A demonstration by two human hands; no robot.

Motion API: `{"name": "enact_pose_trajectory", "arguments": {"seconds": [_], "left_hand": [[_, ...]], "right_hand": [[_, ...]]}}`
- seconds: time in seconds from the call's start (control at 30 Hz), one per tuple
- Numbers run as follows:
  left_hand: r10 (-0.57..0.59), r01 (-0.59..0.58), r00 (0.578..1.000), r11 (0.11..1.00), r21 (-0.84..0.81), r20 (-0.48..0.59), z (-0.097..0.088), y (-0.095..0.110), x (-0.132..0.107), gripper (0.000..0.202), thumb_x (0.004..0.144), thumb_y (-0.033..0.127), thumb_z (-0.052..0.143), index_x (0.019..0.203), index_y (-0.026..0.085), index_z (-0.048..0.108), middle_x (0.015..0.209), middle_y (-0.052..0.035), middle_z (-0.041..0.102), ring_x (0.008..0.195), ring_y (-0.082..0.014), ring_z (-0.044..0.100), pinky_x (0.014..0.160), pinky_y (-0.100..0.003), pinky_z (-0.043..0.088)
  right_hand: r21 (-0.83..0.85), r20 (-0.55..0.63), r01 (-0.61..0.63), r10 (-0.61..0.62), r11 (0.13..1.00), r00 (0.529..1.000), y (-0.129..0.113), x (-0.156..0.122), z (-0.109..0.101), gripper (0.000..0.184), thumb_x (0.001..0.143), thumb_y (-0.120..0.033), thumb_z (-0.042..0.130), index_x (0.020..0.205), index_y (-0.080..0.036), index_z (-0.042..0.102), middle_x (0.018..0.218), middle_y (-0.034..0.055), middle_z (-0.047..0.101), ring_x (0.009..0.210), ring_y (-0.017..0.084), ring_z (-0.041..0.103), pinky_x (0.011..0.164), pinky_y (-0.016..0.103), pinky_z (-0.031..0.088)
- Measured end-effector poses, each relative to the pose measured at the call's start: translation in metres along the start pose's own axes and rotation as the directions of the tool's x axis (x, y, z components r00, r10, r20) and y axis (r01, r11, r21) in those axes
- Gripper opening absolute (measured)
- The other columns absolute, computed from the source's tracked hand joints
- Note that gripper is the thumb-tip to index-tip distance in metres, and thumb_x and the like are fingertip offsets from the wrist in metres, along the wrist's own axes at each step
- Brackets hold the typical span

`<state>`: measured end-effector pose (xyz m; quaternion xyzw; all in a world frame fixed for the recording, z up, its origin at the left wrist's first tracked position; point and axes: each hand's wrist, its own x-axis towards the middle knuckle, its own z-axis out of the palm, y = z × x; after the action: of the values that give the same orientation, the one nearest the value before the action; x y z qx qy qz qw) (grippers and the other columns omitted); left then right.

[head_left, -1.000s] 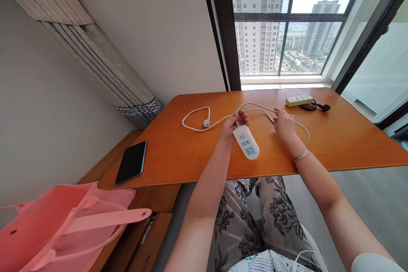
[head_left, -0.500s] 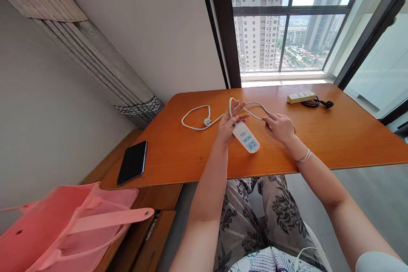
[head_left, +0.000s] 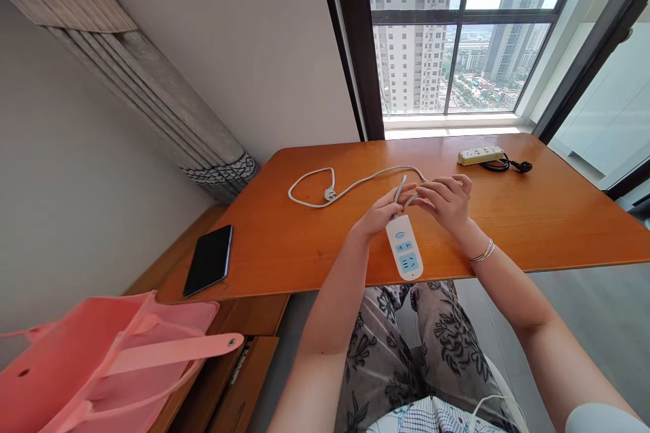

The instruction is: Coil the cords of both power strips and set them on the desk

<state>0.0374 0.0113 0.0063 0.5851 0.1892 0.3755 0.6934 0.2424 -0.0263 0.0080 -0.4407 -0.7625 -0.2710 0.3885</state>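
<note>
White power strip [head_left: 404, 254] rests flat on the bench [head_left: 533, 216]. At its 12 o'clock end, left hand [head_left: 382, 214] and right hand [head_left: 447, 201] both pinch the cord [head_left: 355, 184] tightly, seemingly to hold its fold.

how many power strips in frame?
2. White power strip at the table's near edge, its cable gripped by left hand and right hand; beige power strip far right by the window. None seem hidden.
</note>
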Motion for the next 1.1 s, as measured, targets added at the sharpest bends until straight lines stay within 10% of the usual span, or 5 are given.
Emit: {"name": "enact_pose_trajectory", "arguments": {"seconds": [0.2, 0.63, 0.87, 1.1], "left_hand": [[-0.038, 0.041, 0.995, 0.999, -0.024, 0.095, 0.008, -0.002, 0.002, 0.047, 0.066, 0.016, 0.064, 0.113, 0.020, 0.065, 0.080, -0.0017, 0.072, 0.070, -0.0179, 0.066, 0.071, -0.031, 0.046], [-0.176, 0.224, 0.943, 0.963, -0.147, 0.284, 0.022, 0.005, -0.006, 0.031, 0.075, 0.041, 0.073, 0.084, 0.015, 0.059, 0.061, -0.0029, 0.063, 0.054, -0.0162, 0.060, 0.062, -0.033, 0.057], [-0.060, -0.025, 0.990, 0.805, -0.593, -0.124, 0.025, 0.026, -0.018, 0.029, 0.085, 0.029, 0.055, 0.069, 0.023, 0.032, 0.051, 0.0068, 0.035, 0.041, -0.0092, 0.038, 0.041, -0.018, 0.042], [-0.068, -0.006, 0.992, 0.815, -0.579, -0.107, 0.025, 0.024, -0.017, 0.026, 0.086, 0.030, 0.057, 0.073, 0.022, 0.036, 0.060, 0.0051, 0.042, 0.043, -0.0080, 0.035, 0.043, -0.020, 0.042]], "right_hand": [[0.044, -0.023, -0.074, 0.075, 0.996, 0.997, -0.001, 0.003, 0.004, 0.027, 0.093, -0.050, 0.062, 0.113, -0.036, 0.074, 0.112, 0.0030, 0.074, 0.103, 0.022, 0.062, 0.106, 0.044, 0.022], [0.519, -0.079, -0.174, 0.250, 0.837, 0.965, 0.007, 0.011, 0.000, 0.037, 0.098, -0.044, 0.051, 0.126, -0.026, 0.067, 0.125, 0.0115, 0.066, 0.116, 0.025, 0.062, 0.098, 0.041, 0.051], [0.677, 0.215, -0.506, 0.514, 0.535, 0.831, 0.025, 0.004, 0.016, 0.046, 0.096, -0.055, 0.049, 0.122, -0.020, 0.063, 0.093, 0.0073, 0.070, 0.089, 0.021, 0.066, 0.086, 0.039, 0.053], [0.811, 0.368, -0.517, 0.448, 0.273, 0.815, -0.004, 0.003, 0.021, 0.054, 0.094, -0.065, 0.046, 0.111, -0.019, 0.068, 0.069, -0.0020, 0.049, 0.063, 0.013, 0.047, 0.062, 0.028, 0.044]]}}
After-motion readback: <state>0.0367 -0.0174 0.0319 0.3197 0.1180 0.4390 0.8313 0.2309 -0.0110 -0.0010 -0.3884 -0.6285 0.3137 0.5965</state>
